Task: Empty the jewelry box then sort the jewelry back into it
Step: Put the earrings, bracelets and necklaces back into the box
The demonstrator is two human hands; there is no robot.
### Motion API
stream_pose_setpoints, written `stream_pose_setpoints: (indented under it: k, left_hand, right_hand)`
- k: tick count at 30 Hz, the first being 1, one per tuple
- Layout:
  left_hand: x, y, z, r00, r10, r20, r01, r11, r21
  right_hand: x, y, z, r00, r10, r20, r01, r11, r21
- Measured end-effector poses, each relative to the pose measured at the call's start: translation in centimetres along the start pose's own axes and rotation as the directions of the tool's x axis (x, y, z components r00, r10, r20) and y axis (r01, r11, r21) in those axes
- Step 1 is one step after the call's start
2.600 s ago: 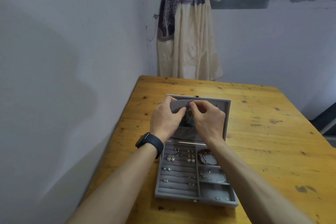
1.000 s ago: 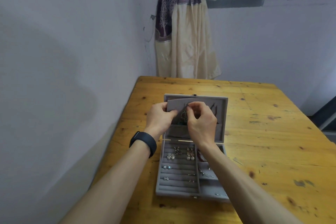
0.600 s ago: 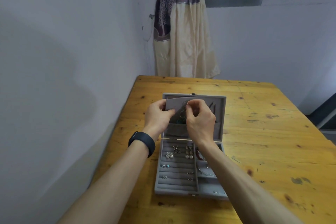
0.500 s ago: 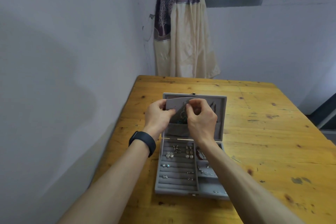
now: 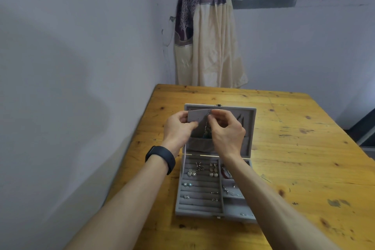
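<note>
A grey velvet jewelry box (image 5: 199, 210) stands open on the wooden table, its lid (image 5: 250, 126) upright. Both hands work at the lid's inside. My left hand (image 5: 177, 128) pinches the left edge of a grey flap (image 5: 195, 116) in the lid. My right hand (image 5: 226, 131) pinches the hook of a dangling earring (image 5: 207, 130) at the flap's top edge. Several stud earrings (image 5: 213, 169) and rings sit in the ridged left tray. A red bracelet (image 5: 225, 173) and a chain (image 5: 231, 192) lie in the right compartments, partly hidden by my right forearm.
The wooden table (image 5: 304, 158) stretches to the right and behind the box. A wall runs close along the table's left edge. A tied curtain (image 5: 209, 46) hangs in the corner under a window.
Both hands stay at the lid. The right hand has raised the earring from the middle of the flap up to its top edge.
</note>
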State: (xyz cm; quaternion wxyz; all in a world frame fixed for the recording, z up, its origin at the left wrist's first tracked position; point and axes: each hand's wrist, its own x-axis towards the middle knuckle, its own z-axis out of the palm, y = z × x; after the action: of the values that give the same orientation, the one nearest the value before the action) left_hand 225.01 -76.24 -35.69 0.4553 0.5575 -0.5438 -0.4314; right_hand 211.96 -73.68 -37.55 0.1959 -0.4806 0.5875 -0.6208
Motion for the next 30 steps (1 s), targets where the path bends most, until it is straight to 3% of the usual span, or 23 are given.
stream_pose_setpoints:
  k: [5,16,30]
  left_hand:
    - [0.2,-0.1,-0.2,0.999,0.052,-0.010,-0.049,0.986,0.161]
    - [-0.1,0.2,0.0,1.000,-0.012,-0.009,0.011,0.997,-0.081]
    - [-0.1,0.2,0.0,0.999,-0.009,0.031,0.010,0.998,-0.062]
  right_hand:
    - [0.6,0.4,0.2,0.999,-0.021,0.028,0.024,0.994,-0.103]
    - [0.7,0.5,-0.2,0.994,0.069,0.086,-0.052,0.981,-0.187]
    - [-0.3,1.5,-0.5,0.991,0.002,0.137,0.025,0.981,-0.195]
